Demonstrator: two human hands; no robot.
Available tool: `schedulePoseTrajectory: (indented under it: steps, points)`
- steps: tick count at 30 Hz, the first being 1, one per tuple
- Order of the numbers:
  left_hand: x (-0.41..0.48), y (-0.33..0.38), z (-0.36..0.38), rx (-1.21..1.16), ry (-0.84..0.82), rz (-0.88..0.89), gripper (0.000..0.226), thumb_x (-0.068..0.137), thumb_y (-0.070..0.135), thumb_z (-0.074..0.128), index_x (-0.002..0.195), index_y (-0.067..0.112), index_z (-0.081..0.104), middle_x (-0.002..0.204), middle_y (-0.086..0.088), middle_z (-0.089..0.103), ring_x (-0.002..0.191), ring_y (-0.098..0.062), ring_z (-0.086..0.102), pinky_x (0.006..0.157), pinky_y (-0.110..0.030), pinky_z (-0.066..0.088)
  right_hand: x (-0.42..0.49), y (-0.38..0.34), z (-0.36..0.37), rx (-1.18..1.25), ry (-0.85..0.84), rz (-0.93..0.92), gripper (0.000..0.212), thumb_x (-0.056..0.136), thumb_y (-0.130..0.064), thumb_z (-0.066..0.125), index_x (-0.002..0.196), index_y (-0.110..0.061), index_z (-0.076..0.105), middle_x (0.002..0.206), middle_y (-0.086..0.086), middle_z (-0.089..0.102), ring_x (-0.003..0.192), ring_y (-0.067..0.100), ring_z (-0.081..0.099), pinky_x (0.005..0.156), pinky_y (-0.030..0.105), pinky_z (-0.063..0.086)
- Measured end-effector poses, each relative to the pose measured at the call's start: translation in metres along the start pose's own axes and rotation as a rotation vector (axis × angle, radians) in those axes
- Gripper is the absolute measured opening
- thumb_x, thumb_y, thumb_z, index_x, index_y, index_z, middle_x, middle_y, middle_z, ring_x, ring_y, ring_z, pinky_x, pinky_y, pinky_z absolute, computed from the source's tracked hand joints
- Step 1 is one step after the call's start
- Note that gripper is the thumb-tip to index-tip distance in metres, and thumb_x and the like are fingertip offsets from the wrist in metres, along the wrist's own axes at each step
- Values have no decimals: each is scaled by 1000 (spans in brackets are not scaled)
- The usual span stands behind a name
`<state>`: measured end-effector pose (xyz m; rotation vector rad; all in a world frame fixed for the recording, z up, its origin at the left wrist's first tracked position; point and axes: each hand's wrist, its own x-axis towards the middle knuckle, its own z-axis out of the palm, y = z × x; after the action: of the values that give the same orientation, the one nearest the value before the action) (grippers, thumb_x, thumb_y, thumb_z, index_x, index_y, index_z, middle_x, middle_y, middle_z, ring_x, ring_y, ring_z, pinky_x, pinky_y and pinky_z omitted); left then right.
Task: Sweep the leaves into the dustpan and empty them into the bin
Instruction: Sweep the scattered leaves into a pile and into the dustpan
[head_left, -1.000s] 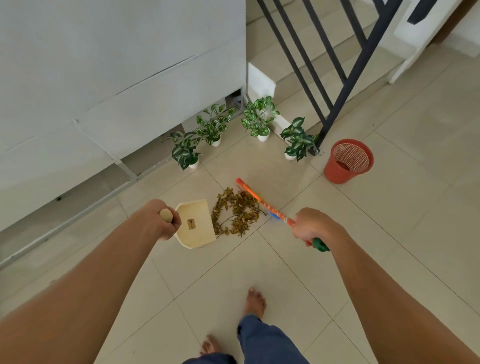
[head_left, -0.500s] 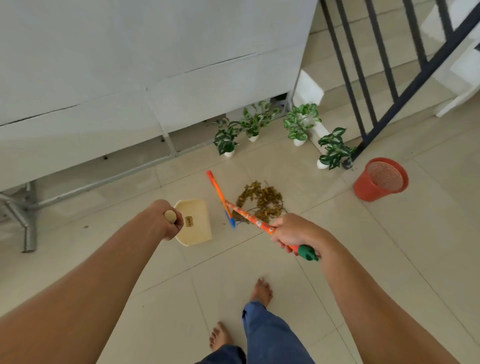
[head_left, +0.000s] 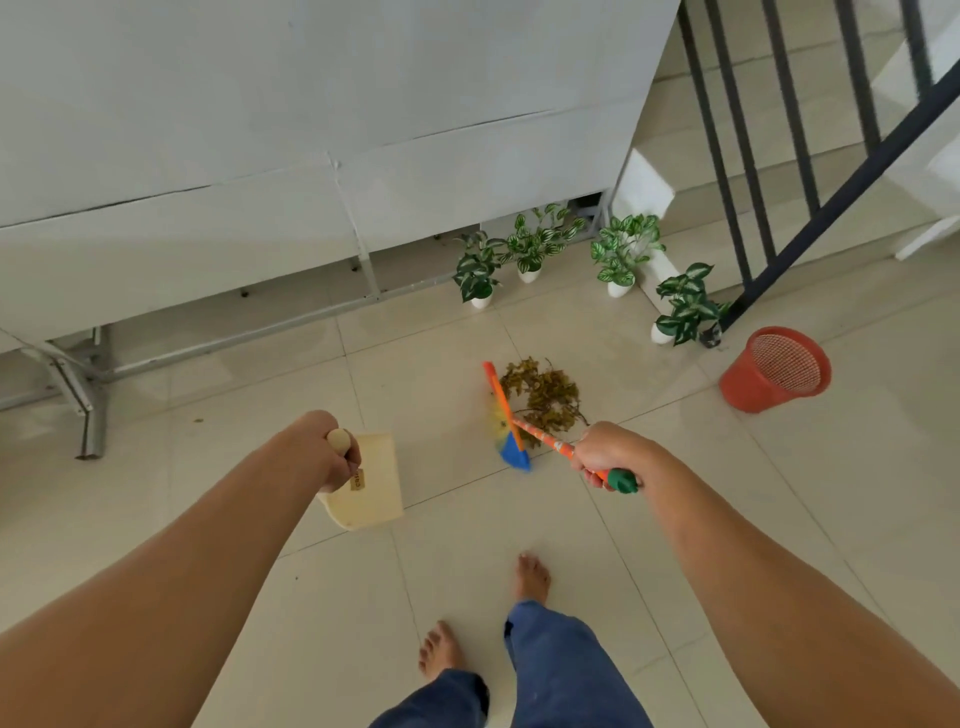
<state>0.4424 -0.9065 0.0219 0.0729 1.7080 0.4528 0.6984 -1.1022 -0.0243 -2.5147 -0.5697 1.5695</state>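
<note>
A pile of dry brown leaves (head_left: 545, 395) lies on the tiled floor. My right hand (head_left: 608, 454) grips the orange handle of a small broom (head_left: 506, 415); its head with blue and yellow bristles stands just left of the pile, touching its edge. My left hand (head_left: 327, 449) holds the wooden handle of a cream dustpan (head_left: 371, 486), which hangs off to the left, apart from the leaves. A red mesh bin (head_left: 776, 369) stands empty-looking at the right, beyond the pile.
Several small potted plants (head_left: 621, 254) stand along the white wall and stair base behind the pile. A dark stair railing (head_left: 810, 228) rises at the right. A metal frame leg (head_left: 91, 415) sits at the left. My bare feet (head_left: 532, 577) are near the bottom.
The broom head swung from the right side of the pile over to its left. The dustpan drew back from the leaves, leaving a gap. The view shifted left.
</note>
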Motion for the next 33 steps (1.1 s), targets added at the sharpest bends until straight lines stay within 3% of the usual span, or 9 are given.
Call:
schedulePoseTrajectory:
  steps: [8, 13, 23, 29, 33]
  points:
    - [-10, -15, 28, -42, -28, -30, 17, 89, -2, 47, 102, 7, 51, 82, -7, 49, 52, -11, 48, 33, -15, 40, 3, 4, -35, 124, -44, -111, 23, 93, -9, 54, 110, 1, 65, 71, 7, 61, 55, 14, 54, 47, 24, 44]
    - [-18, -29, 68, -42, 3, -27, 17, 90, -2, 45, 103, 7, 51, 79, -7, 50, 48, -9, 46, 34, -14, 40, 51, 12, -45, 459, -155, -9, 18, 96, -9, 52, 113, -3, 56, 71, 4, 55, 44, 6, 48, 35, 19, 39]
    - [-28, -74, 144, -64, 49, -34, 14, 91, -1, 44, 101, 7, 49, 76, -5, 48, 48, -8, 44, 33, -13, 39, 61, 100, -124, 681, -168, -10, 20, 97, -10, 51, 113, -6, 62, 63, 2, 50, 41, 4, 42, 33, 17, 33]
    - [-34, -89, 176, -91, 56, -70, 22, 87, -3, 44, 104, 9, 51, 82, -5, 49, 49, -10, 46, 36, -15, 41, 83, 77, -137, 884, -302, -32, 15, 98, -10, 54, 111, -1, 57, 60, 0, 50, 38, 4, 42, 30, 16, 33]
    - [-42, -96, 189, -136, 51, -68, 27, 85, -3, 45, 107, 10, 54, 91, -6, 53, 50, -13, 48, 38, -17, 43, 101, 65, -133, 1045, -299, 29, 15, 100, -7, 48, 110, -6, 60, 61, -1, 46, 36, 4, 40, 30, 14, 31]
